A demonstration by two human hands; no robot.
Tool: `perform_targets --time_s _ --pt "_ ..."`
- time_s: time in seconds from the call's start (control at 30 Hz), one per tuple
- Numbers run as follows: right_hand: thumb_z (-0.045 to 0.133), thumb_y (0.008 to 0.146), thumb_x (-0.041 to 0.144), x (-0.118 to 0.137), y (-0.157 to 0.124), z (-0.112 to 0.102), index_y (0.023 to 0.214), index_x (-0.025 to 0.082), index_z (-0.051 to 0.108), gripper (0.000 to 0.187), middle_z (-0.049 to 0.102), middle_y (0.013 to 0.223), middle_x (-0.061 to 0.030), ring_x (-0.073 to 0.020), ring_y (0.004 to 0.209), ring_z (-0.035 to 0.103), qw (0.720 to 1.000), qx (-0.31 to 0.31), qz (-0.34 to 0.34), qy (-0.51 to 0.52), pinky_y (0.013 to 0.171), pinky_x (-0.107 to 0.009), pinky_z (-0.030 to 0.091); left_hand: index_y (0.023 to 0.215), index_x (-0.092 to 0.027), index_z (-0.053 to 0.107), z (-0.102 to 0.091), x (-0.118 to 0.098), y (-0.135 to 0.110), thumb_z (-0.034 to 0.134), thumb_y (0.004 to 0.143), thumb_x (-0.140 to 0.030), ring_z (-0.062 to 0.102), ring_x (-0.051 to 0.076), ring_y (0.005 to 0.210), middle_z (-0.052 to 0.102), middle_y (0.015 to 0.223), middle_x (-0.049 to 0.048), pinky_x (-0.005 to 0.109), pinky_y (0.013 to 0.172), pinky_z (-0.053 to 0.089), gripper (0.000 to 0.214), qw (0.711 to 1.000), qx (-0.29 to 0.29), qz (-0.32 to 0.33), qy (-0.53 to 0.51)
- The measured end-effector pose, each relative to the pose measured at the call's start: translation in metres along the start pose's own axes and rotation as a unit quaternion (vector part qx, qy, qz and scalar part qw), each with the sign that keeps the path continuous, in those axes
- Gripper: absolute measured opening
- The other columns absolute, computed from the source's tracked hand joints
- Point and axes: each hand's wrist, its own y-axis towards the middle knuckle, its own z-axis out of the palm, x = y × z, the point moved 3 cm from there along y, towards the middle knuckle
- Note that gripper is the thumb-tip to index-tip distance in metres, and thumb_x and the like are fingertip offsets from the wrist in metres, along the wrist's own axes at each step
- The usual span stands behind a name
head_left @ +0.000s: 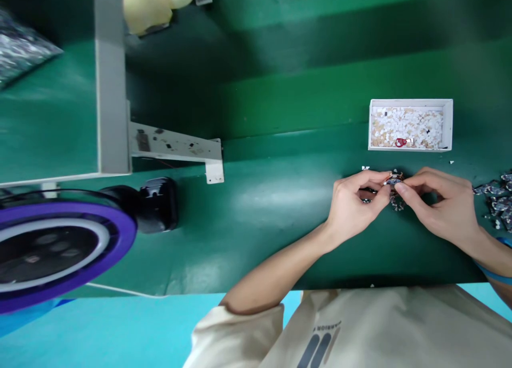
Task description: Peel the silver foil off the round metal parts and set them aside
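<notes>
Toward the right end of the green bench (280, 197), close to its front edge, we hold a small dark metallic part (394, 182), tinged with copper colour, just above the surface. Our left hand (354, 200) and right hand (440, 202) meet over it. Thumb and forefinger of each are pinched on the piece from opposite sides, with the fingertips nearly touching. Its finer shape is too small for us to tell. Directly under it a few loose shiny bits (397, 203) lie on the bench. Just behind our hands sits a shallow white rectangular tray (448, 125) filled with pale scraps and one red bit. At the right edge lies a heap of small silvery parts (498, 197). Well apart, at the left end, a purple ring lamp (60, 250) stands beside a black rounded base (158, 205), with a grey metal frame (110, 90) behind them.
</notes>
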Motion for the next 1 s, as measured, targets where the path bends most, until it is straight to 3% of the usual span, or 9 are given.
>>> perform_targets --time_s 0.43,0.67,0.87,1.0 --pt "0.072 0.096 0.024 0.001 -0.001 0.002 0.080 0.023 0.066 0.017 0.063 0.069 0.0021 -0.0120 0.055 0.057 1.000 -0.016 -0.008 0.012 0.051 -0.026 0.047 0.109 -0.016 0.080 -0.003 0.002 -0.001 0.076 0.091 -0.025 0.079 0.019 0.085 0.081 0.108 0.0095 0.027 0.073 0.068 0.021 1.000 0.008 0.018 -0.007" --pt "0.081 0.090 0.041 -0.009 0.000 0.003 0.070 0.020 0.064 0.033 0.061 0.062 0.0017 -0.0120 0.050 0.057 0.976 0.002 0.151 0.156 0.044 -0.023 0.042 0.108 -0.015 0.080 -0.003 -0.004 -0.002 0.077 0.089 -0.021 0.078 0.017 0.079 0.081 0.107 0.0098 0.024 0.070 0.068 0.020 0.998 0.003 0.065 0.001" --pt "0.081 0.088 0.050 -0.013 -0.002 0.006 0.072 0.020 0.061 0.040 0.059 0.063 0.0009 -0.0120 0.052 0.056 0.962 0.027 0.204 0.180 0.046 -0.024 0.043 0.109 -0.017 0.081 -0.002 -0.002 -0.003 0.078 0.087 -0.019 0.077 0.017 0.076 0.081 0.102 0.0085 0.024 0.069 0.068 0.022 0.998 0.008 0.055 -0.018" --pt "0.091 0.077 0.049 -0.017 0.003 0.005 0.072 0.021 0.055 0.046 0.056 0.061 0.0031 -0.0114 0.050 0.056 0.952 0.016 0.230 0.200 0.044 -0.023 0.045 0.108 -0.017 0.081 -0.002 0.001 -0.003 0.079 0.087 -0.020 0.078 0.018 0.079 0.081 0.099 0.0081 0.028 0.072 0.069 0.022 0.998 0.024 0.023 -0.049"
